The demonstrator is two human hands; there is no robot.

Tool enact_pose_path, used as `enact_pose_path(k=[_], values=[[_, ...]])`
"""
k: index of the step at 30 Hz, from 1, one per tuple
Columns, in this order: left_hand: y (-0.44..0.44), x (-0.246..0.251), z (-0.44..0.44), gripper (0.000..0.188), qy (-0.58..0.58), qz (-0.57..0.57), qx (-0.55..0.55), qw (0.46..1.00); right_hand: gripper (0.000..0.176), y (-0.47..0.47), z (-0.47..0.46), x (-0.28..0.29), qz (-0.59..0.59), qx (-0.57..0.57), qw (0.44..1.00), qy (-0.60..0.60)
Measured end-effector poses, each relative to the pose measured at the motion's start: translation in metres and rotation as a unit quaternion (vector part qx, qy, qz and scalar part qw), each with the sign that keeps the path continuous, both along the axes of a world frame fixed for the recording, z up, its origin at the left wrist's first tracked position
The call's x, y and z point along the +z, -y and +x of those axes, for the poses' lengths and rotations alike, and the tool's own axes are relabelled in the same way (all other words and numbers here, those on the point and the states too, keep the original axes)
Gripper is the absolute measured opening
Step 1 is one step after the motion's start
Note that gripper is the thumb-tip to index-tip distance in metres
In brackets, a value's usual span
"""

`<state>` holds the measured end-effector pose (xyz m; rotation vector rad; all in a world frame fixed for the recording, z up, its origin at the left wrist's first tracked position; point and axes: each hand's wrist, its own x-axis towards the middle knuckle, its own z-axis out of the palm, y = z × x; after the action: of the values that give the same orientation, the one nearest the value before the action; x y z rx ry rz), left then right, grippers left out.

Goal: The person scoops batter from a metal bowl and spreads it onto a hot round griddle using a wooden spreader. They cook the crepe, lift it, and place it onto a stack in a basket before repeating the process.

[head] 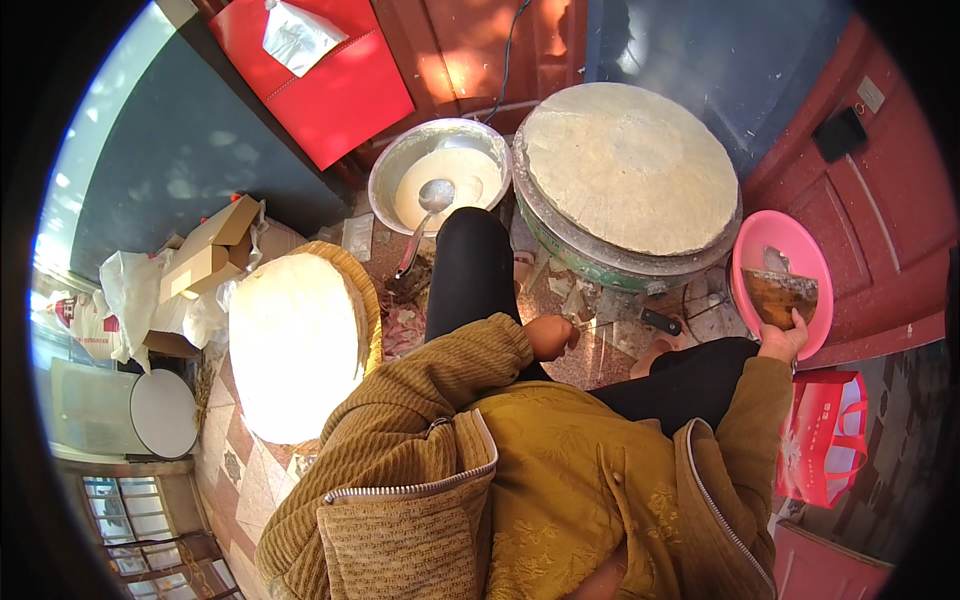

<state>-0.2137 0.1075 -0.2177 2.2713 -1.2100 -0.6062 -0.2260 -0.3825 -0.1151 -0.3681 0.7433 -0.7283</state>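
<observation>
My right hand (784,334) grips a brown half-round scraper (780,294) over a pink plastic basin (823,255) at the right. Near my knees is my left hand (552,337), fingers curled by a thin stick or wire; whether it holds this I cannot tell. A round griddle (630,277) ahead of me carries a wide, pale sheet of batter or flatbread (637,165) across its top. Left of it, a metal bowl (382,161) contains cream-coloured batter (469,176), with a ladle (436,196) resting in it.
A brightly lit stack of round flatbreads (296,349) lies on a woven straw tray (369,300) at the left. Beyond it are a cardboard box (206,251) and plastic bags. A red bag (825,442) stands at the right. Flakes and scraps litter the tiled floor around the griddle.
</observation>
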Motion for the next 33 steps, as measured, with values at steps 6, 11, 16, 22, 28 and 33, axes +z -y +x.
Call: enact_pose_path(k=[6,11,16,22,28,33], values=[[0.0,0.007,-0.001,0.021,-0.001,-0.012,0.009,1.0,0.048,0.005,0.0,-0.005,0.0,0.013,1.0,0.015],[-0.003,0.012,-0.004,0.019,0.02,-0.031,0.011,0.999,0.048,0.002,0.0,-0.003,0.016,0.01,1.0,0.004],[-0.001,0.011,-0.004,0.019,0.033,-0.033,0.008,0.999,0.049,0.007,-0.001,-0.007,0.006,0.008,1.0,0.012],[0.0,0.003,-0.003,0.022,0.034,-0.024,0.013,0.999,0.05,0.004,0.001,-0.004,0.016,0.004,1.0,0.013],[0.0,0.023,-0.004,0.02,0.072,-0.06,0.026,0.995,0.05,0.002,0.003,-0.004,0.029,-0.001,1.0,0.012],[-0.02,0.131,0.032,0.016,0.41,-0.231,0.134,0.872,0.049,0.007,0.001,-0.008,0.009,0.007,1.0,0.01]])
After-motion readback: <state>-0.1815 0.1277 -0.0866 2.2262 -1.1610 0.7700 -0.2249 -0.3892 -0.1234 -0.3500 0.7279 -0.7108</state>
